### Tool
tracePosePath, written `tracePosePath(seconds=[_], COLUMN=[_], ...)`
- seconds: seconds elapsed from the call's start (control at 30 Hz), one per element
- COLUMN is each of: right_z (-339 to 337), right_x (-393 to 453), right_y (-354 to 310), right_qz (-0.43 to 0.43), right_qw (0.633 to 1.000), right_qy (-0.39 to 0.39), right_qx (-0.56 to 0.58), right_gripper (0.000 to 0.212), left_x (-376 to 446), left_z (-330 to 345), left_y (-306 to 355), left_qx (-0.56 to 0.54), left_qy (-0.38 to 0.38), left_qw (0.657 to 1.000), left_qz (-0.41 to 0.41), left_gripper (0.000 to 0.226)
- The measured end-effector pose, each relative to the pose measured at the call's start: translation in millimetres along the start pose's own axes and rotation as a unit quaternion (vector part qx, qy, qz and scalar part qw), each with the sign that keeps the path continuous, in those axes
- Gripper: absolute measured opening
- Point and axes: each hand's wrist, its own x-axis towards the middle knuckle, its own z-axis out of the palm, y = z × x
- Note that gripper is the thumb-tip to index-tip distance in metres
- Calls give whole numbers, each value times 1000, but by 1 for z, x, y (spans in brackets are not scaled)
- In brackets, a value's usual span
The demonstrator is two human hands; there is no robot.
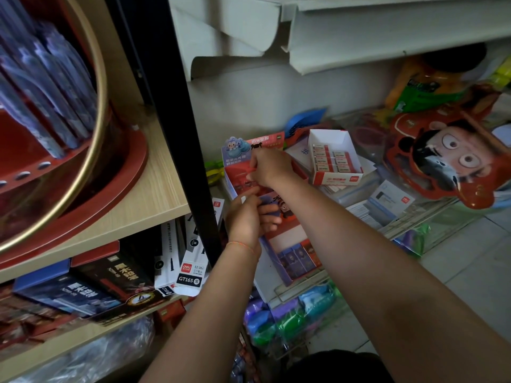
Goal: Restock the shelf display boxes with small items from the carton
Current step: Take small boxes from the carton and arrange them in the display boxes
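A red and purple display box (287, 244) with a cartoon header card (237, 147) stands on the low shelf in the middle of the head view. My right hand (269, 167) reaches into its upper part and pinches a small red item there. My left hand (249, 217) grips the box's front edge just below, fingers curled round it. To the right sits an open white and red box (336, 158) holding several small erasers. The carton is not in view.
A black upright post (188, 134) stands directly left of my hands. Wooden shelves on the left carry a round red rack (83, 161) and pen refill boxes (190, 275). A cartoon mask bag (448, 153) and small white packs lie at the right. A wire basket (304, 313) holds coloured items below.
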Motion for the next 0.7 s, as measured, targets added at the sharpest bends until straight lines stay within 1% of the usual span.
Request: tracePosePath(seconds=[0.07,0.17,0.27,0.37,0.5,0.53,0.6,0.63,0.67,0.7], right_z=[2,1,-3,-3,2,0,-6,-8,-12,-15], right_x=[1,0,-3,-8,-11,-10,-10,-11,-12,-15], right_y=[-2,-3,3,7,9,8,8,8,8,8], right_qz=[-2,3,-4,-13,-28,-35,-42,-45,-45,-44], right_qw=[1000,999,998,998,993,991,986,987,991,995], right_qy=[-5,-35,-62,-67,-83,-92,-114,-115,-106,-85], right_qx=[-7,-9,-9,-12,-76,-93,-112,-102,-69,-10], right_gripper=[22,10,24,18,28,28,27,27,28,30], left_x=[0,2,2,3,6,7,6,4,2,-1], left_z=[0,-1,-1,-1,-3,-3,-6,-7,-8,-9], left_y=[0,-1,-3,-3,-5,-5,-6,-5,-4,-4], left_qx=[0,-4,-11,-8,-22,-28,-45,-65,-88,-111], left_qy=[-1,1,1,-4,-12,-21,-40,-51,-61,-73], left_qw=[1000,1000,1000,1000,1000,999,998,996,994,991], left_qz=[1,9,14,17,-5,-12,-19,-15,-12,-12], left_gripper=[32,34,35,35,24,27,43,46,46,47])
